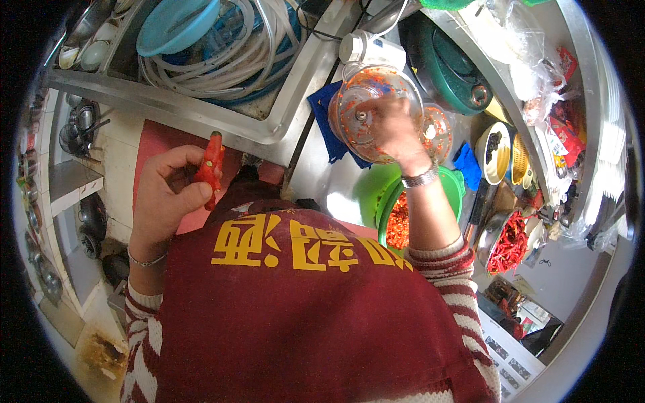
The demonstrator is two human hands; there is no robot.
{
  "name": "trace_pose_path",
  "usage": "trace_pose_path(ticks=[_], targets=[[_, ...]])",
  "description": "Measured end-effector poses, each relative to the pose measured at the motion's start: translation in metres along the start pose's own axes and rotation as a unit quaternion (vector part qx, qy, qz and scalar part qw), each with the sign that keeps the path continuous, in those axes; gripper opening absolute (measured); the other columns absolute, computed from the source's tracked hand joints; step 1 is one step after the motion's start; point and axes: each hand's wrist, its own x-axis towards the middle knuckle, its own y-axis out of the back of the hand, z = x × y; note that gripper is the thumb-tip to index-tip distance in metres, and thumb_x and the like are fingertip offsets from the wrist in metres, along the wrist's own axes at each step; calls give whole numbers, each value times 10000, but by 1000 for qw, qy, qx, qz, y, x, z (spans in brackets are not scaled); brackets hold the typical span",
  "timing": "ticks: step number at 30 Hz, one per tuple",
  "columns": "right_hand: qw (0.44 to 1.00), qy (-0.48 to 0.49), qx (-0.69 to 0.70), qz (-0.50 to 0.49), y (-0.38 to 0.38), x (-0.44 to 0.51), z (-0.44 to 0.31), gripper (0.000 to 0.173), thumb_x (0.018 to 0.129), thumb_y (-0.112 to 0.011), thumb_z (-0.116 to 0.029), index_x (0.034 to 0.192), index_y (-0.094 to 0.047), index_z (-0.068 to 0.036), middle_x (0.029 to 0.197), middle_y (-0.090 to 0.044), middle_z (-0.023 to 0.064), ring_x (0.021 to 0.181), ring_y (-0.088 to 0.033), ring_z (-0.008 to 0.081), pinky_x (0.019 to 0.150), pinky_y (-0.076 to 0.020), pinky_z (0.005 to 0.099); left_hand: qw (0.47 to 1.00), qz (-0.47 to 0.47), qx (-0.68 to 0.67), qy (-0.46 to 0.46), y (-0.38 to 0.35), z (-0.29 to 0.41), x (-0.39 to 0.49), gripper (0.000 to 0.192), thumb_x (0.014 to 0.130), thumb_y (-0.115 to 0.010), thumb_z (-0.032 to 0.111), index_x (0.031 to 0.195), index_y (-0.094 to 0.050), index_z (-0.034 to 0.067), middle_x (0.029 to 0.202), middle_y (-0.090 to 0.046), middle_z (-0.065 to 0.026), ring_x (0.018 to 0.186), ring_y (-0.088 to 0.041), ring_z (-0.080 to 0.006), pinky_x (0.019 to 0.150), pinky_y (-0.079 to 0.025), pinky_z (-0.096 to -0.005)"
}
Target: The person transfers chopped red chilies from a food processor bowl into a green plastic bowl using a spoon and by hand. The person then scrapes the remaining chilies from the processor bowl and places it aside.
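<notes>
My left hand (176, 189) holds a red chilli pepper (210, 169) upright between thumb and fingers, near the sink's edge. My right hand (395, 123), blurred, is over the clear bowl of a food chopper (347, 133), whose walls carry red chilli bits; whether its fingers hold anything cannot be told. A white motor unit (373, 50) with a cord lies just beyond the bowl. Beside the bowl is a smaller clear part (437, 132) with red bits on it. Under my right forearm a green basin (456, 189) contains chopped red chilli (398, 221).
A steel sink (201, 101) at the upper left holds coiled clear hose (211, 85) and a light blue basin (176, 27). To the right are a dark green basin (448, 75), a cleaver (481, 201) and a metal bowl of whole red chillies (506, 242). A blue cloth (325, 113) lies by the chopper bowl.
</notes>
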Motion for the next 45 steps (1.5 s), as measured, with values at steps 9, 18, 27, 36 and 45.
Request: trace_pose_path(ticks=[9,18,27,36,45], targets=[[875,-244,239,342,107,-24,-15,168,838,-796,-182,832,-745,-22,975,-671,135,1053,-612,257,977,-452,379,999,5,30,-12,-3,6,1,350,854,-800,216,1065,-658,-24,915,-664,-39,757,-632,-104,680,-521,-245],[957,-222,-173,63,23,-44,-3,311,806,-736,-138,1105,-733,-54,1120,-668,108,1317,-395,280,1067,-402,475,997,10,72,-14,-19,15,0,374,840,-803,232,1063,-658,-31,906,-656,-42,749,-629,-111,674,-525,-252],[649,-302,556,422,89,-87,97,444,1045,-492,-416,1064,-737,-46,1094,-749,88,1168,-587,161,1090,-360,427,991,90,94,-36,-24,14,-10,431,820,-815,316,1046,-658,-16,898,-667,-48,789,-636,-117,648,-533,-275],[967,-181,82,160,31,-93,114,473,733,-836,-145,1184,-726,-55,1100,-707,171,1000,-686,306,867,-557,399,987,95,125,-40,-27,11,-9,484,818,-817,404,1045,-665,4,927,-680,-51,776,-637,-118,668,-516,-258],[976,-205,-49,54,-6,-79,107,122,780,-693,-153,822,-685,-38,867,-685,214,743,-697,389,683,-568,481,984,103,139,-43,-5,-3,-14,476,854,-762,377,1107,-664,-13,985,-670,-45,883,-630,-124,819,-506,-295]])
